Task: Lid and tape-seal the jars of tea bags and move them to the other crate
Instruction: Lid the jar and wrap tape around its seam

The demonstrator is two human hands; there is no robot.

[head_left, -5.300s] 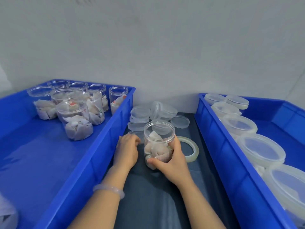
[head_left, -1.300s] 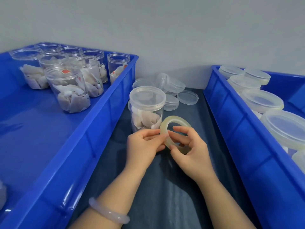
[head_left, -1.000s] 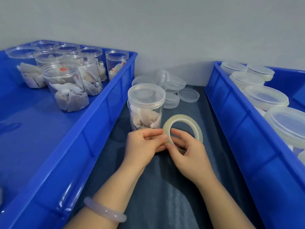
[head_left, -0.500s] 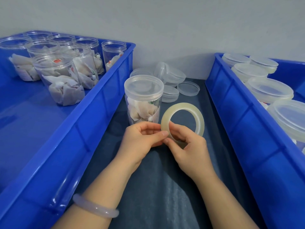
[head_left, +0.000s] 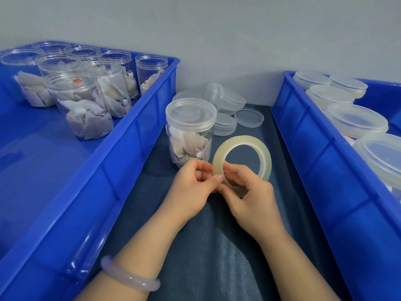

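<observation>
Left crate [head_left: 108, 170] held open jars of tea bags [head_left: 80, 105], not yet lidded. On the table [head_left: 206, 257] between the crates stood the lidded jar [head_left: 189, 131], just behind the hands. Left hand [head_left: 191, 192] pinched the edge of the tape roll [head_left: 243, 140] and right hand [head_left: 251, 198] gripped its lower arc, likely hunting the free end; the next move called for peeling a length and wrapping the lid seam before the right crate [head_left: 314, 148].

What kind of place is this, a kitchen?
Most likely a small packing bench. The left blue plastic crate holds open clear jars of tea bags, the right blue plastic crate holds lidded clear jars, and the left hand and right hand grip a ring-shaped roll of clear tape.
</observation>
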